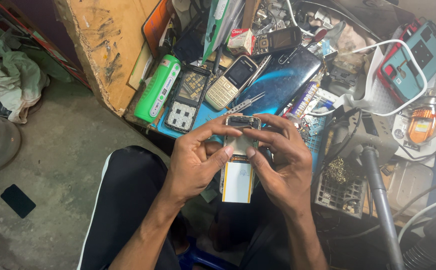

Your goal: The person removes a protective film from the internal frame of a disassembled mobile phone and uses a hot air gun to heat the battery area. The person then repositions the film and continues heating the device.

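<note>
A small opened phone body [239, 165] with a white lower panel and a bare top frame is held upright between both hands over my lap. My left hand [195, 160] grips its left side, thumb and forefinger pressing on the upper part. My right hand [280, 162] grips the right side, with its forefinger across the top and its thumb on the middle. On the bench just beyond lie metal tweezers [245, 104], a gold keypad phone [232, 82] and a stripped phone board [187, 100].
The cluttered bench holds a green cylinder [158, 89], a large dark phone [283, 82], a teal phone back cover [418, 57], a white cable [378, 47] and a grey tool handle [378, 185]. A wooden board [108, 45] leans at left. Cloth [13, 75] lies on the concrete floor.
</note>
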